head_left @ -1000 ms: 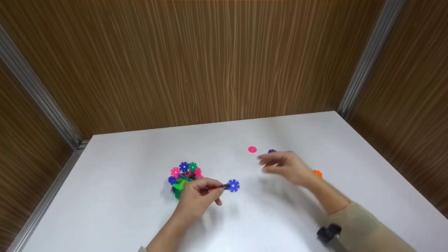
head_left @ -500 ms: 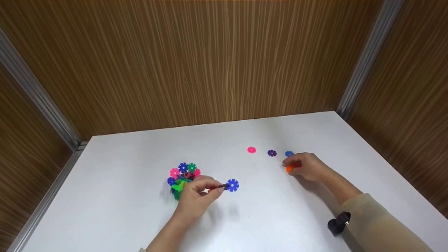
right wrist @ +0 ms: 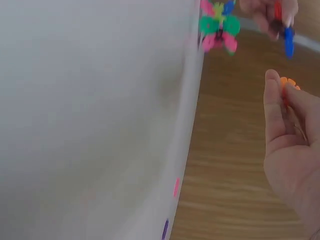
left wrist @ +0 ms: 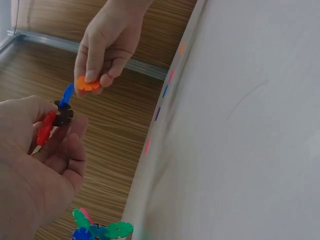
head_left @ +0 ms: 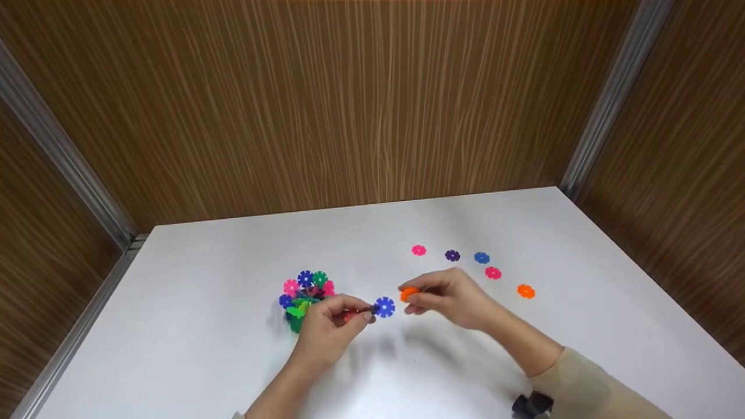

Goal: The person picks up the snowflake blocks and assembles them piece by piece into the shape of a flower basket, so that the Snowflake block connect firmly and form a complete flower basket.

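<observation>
Head view: left hand (head_left: 329, 327)'s got a red-black-blue disc chain (head_left: 374, 309) pinched, right hand (head_left: 454, 299)'s pinching an orange disc (head_left: 409, 295); five loose discs (head_left: 493, 273) toward the table (head_left: 204, 262)'s far right corner. Left wrist: orange disc just beside the chain's blue end, not touching. Right wrist: I see the colourful cluster (right wrist: 220, 25) too.

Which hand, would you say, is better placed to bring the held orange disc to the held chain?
Probably the right hand: it pinches the orange disc close to the blue end of the chain. The left hand holds the chain, so seems better suited to steadying it.
</observation>
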A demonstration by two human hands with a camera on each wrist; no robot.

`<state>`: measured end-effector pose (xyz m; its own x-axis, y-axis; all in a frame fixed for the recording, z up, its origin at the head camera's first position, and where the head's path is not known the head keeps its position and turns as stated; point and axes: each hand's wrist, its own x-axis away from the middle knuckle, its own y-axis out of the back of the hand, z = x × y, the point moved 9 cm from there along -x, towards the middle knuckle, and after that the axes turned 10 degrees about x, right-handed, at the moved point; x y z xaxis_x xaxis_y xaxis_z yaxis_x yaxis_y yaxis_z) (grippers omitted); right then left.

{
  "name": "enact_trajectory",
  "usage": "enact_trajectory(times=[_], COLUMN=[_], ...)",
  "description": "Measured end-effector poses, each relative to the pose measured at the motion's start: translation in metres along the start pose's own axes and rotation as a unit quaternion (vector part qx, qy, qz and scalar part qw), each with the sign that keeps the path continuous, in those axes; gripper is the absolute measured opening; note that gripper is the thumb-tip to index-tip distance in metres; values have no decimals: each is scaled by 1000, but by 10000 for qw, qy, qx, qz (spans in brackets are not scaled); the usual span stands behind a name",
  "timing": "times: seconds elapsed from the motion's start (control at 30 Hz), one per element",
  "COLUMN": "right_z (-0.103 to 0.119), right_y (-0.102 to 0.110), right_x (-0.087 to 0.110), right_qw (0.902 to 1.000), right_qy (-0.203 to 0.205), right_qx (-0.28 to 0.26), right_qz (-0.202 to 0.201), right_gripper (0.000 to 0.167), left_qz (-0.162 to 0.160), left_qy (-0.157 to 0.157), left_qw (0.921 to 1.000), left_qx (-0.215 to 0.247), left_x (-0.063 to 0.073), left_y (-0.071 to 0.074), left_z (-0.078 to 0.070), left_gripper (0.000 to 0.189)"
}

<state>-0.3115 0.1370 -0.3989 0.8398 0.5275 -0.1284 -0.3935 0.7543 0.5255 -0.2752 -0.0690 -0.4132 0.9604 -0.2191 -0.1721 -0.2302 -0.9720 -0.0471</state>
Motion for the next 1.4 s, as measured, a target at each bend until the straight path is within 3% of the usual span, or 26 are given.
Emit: enact_trajectory(times=[0.17,0.33,0.5,0.77,0.9,1.17,1.4], right_z=[11,12,16,17,18,17,24], right_y=[-18,-15,-20,-26,-24,-22,-28], right_x=[0,3,2,1,2,5,4], right_qw=[9992,9979,9978,9978,9970,9968,9971], right_qy=[293,407,507,520,581,375,450], right_qx=[-253,-342,-333,-304,-376,-479,-284], right_qz=[-13,-364,-285,-284,-338,-512,-547], right_gripper=[22,19,18,16,16,17,15], left_qz=[-2,-41,2,596,861,498,509], left_qy=[-10,-4,-76,-50,61,-42,-31], left_qw=[10000,9999,9995,9970,9954,9960,9968], left_qx=[-84,-167,-304,-484,-404,-735,-614], left_x=[0,-2,-1,2,3,1,3], left_y=[-1,0,1,-9,-15,-10,-13], left_z=[-1,-1,-2,-3,-2,-3,-4], left_gripper=[8,8,11,39,39,34,32])
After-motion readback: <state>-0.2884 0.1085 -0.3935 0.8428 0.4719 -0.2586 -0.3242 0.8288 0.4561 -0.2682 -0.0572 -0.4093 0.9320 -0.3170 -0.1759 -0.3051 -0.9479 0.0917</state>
